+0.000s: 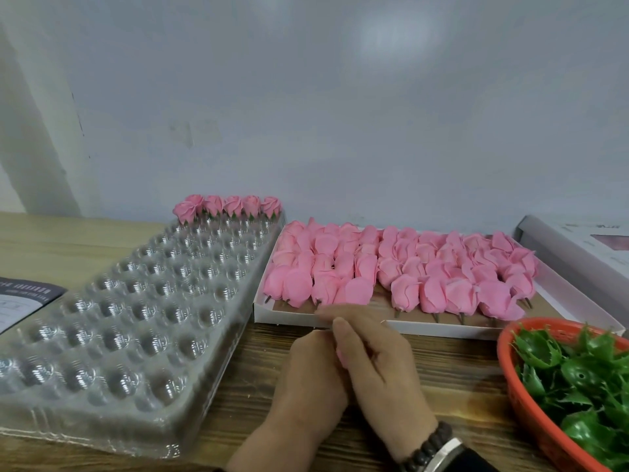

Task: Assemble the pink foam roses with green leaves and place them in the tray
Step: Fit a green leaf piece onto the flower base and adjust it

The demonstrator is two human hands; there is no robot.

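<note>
Five finished roses (227,206) line the clear tray's (112,335) far edge; remaining cups empty. Left hand (306,379) and right hand (377,362) together clasp one pink rose (341,356). Box of rose heads (401,267) nearly full.

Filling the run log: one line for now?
hands: together, holding pink rose | tray: five roses, far row | leaves: red basket

Five pink roses (227,206) with green leaves stand upright along the clear tray's (112,321) far row.
</note>
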